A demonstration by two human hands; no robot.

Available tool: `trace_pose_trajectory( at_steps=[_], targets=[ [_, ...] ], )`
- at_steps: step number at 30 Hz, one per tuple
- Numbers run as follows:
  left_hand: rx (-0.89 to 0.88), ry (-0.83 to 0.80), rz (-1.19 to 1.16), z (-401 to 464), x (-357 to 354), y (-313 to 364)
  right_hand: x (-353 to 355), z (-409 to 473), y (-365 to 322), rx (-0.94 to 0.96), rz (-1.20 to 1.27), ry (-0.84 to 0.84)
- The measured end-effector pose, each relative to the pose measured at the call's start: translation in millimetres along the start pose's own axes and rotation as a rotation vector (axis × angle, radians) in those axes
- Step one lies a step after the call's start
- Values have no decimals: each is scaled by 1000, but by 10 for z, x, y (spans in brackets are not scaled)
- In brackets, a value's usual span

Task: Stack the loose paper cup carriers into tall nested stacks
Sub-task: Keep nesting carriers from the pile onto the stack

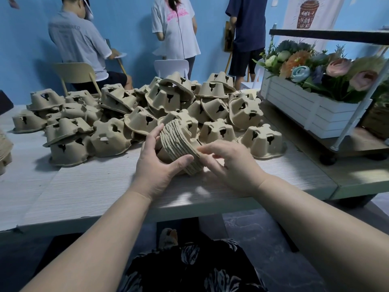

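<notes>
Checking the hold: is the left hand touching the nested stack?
Touching. The head view shows the left hand gripping the stack, thumb across its rim edges.

Carriers (181, 142): matt rough moulded paper pulp. Table (94, 186): matt pale woodgrain.

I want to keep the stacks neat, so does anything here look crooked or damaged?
The stack in both hands lies tilted on its side, rims fanned unevenly rather than flush. The left hand grips it; the right hand pinches its rim. Behind, the pile of carriers lies jumbled. No damage shows.
</notes>
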State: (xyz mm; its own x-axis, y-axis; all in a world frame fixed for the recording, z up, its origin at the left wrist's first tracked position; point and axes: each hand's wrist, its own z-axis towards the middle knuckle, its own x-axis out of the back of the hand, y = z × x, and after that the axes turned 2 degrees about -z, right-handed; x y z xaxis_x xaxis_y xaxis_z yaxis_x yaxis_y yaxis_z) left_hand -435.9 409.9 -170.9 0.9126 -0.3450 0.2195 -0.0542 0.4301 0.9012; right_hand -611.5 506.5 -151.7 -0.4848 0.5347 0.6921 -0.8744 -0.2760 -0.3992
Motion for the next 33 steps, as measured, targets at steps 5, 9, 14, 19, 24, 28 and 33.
trace_pose_trajectory(
  at_steps=[5,9,14,19,24,28,33],
  targets=[
    [18,13,-12,-22,2,44,78,239,277,-314,-225,72],
    [29,17,-28,-16,9,48,46,399,390,-445,-231,-22],
    [33,21,-47,-12,4,37,-64,534,453,-481,-287,-94],
    [42,19,-75,-4,10,10,-128,515,487,-541,-293,-120],
    [39,25,-81,2,1,19,-78,442,430,-538,-203,-3],
    [42,25,-83,0,5,-1,-11,352,367,-503,-210,48],
    [36,22,-93,-1,3,13,59,243,337,-438,-269,98]
  ],
)
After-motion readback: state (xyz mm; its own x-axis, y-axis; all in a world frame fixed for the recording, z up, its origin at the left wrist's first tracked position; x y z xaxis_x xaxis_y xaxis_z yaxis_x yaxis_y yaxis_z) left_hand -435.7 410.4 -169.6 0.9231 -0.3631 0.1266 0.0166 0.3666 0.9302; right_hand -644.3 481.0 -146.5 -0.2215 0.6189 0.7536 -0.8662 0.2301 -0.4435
